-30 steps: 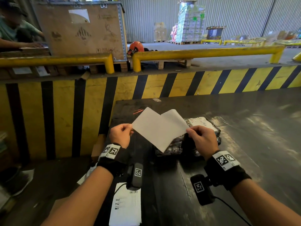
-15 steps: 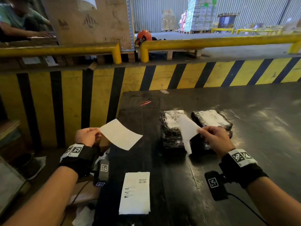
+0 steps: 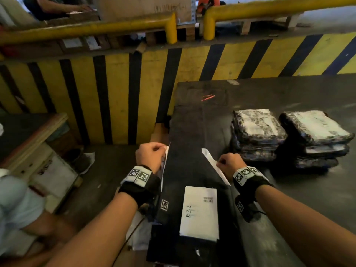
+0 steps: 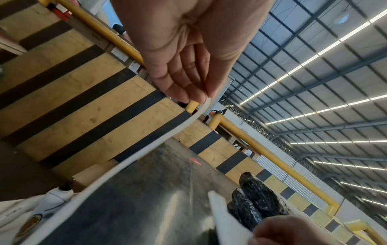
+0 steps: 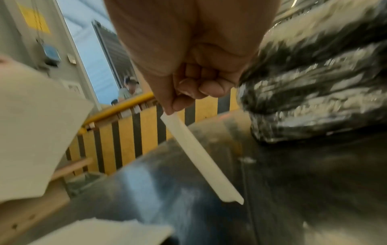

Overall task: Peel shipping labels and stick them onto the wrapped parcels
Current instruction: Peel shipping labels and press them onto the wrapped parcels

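Observation:
My left hand (image 3: 163, 151) pinches a white backing sheet (image 3: 164, 166) at the table's left edge; the sheet hangs edge-on. In the left wrist view the fingertips (image 4: 201, 97) hold that curved sheet (image 4: 146, 150) at its top. My right hand (image 3: 219, 164) pinches the peeled label (image 3: 212, 162) above the dark table (image 3: 269, 93), left of the parcels. In the right wrist view its thumb and fingers (image 5: 178, 106) clamp the label (image 5: 199, 154). Two stacks of black wrapped parcels (image 3: 256, 130) (image 3: 316, 132) sit at the right, each top parcel carrying a white label.
A stack of printed labels (image 3: 199, 211) lies on the table's near part between my forearms. A yellow and black striped barrier (image 3: 115, 93) with yellow rails (image 3: 86, 29) runs behind. A wooden bench (image 3: 38, 135) stands left, and another person's arm (image 3: 73, 8) shows at the far back.
Both hands have come down and nearer to me. The left carried its sheet to the table's left edge, where it now hangs edge-on. The right drew the label left, away from the parcels.

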